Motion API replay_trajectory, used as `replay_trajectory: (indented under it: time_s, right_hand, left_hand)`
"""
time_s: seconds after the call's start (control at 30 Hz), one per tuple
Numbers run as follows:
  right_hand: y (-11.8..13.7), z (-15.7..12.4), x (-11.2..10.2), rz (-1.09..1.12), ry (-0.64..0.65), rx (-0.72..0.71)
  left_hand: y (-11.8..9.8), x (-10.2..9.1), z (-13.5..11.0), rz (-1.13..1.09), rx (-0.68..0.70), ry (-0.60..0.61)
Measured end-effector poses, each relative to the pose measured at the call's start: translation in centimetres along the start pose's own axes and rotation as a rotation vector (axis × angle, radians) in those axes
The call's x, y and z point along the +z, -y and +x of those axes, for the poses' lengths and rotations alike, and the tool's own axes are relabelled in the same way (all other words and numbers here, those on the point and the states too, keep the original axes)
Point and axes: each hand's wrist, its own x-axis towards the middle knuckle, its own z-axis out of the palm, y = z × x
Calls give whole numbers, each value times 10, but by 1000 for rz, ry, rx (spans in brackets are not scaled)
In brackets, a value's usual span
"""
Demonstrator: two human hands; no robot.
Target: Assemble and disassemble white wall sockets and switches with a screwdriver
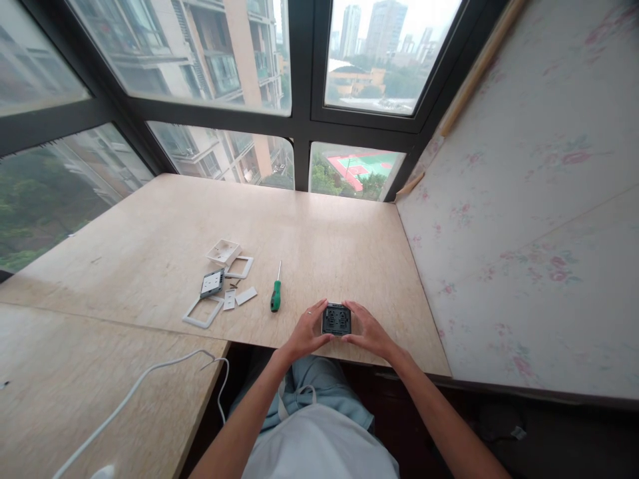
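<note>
Both of my hands hold a dark square socket module (336, 320) just above the near edge of the wooden table (324, 233). My left hand (305, 332) grips its left side, fingers curled round it. My right hand (367, 330) grips the right side the same way. A green-handled screwdriver (275, 293) lies on the table to the left of my left hand.
Further left lie a second grey socket module (212, 283), white frames (203, 313) (239, 267), a white back box (223, 251) and small white cover pieces (245, 295). A white cable (134, 386) crosses the lower table. Windows stand behind, a floral wall on the right.
</note>
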Motion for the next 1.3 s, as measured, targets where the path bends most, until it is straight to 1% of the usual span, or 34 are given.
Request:
replay_trajectory:
  time_s: [0.17,0.33,0.5,0.63,0.87,1.13,1.3]
  right_hand:
    - [-2,0,2,0,26,13]
    - [-6,0,4,10,17,13]
    - [-5,0,4,23,11,6]
    - [-5,-2,4,58,-13,48]
    - [-6,-5,3,168,22,113]
    - [-6,-7,5,270,18,126]
    - [-5,-9,7,285,22,126]
  left_hand:
    - [2,-1,0,-35,-18,-12]
    - [4,-1,1,-49,-34,-24]
    - [5,-2,1,-53,-49,-9]
    - [3,-2,1,-36,-65,-5]
    - [4,1,0,11,-78,-14]
    - [5,3,0,35,-86,-25]
    - [3,0,-1,31,-78,-9]
